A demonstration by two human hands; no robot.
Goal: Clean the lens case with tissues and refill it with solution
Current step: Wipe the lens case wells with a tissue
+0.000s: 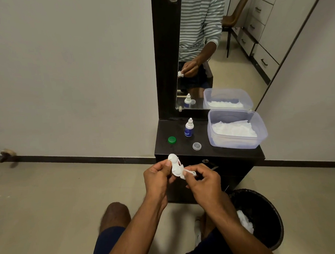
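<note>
Wiping lens case [175, 165], left hand [158, 178] holding, right hand [203, 180] pinching tissue [188, 172].

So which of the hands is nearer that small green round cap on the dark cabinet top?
Left. The left hand, gripping the white plastic lens case, sits just below the green round cap. The right hand, pinching a twisted white tissue, is further right.

Bare forearms [141, 222]; dark shorts [109, 246], possibly navy.
</note>
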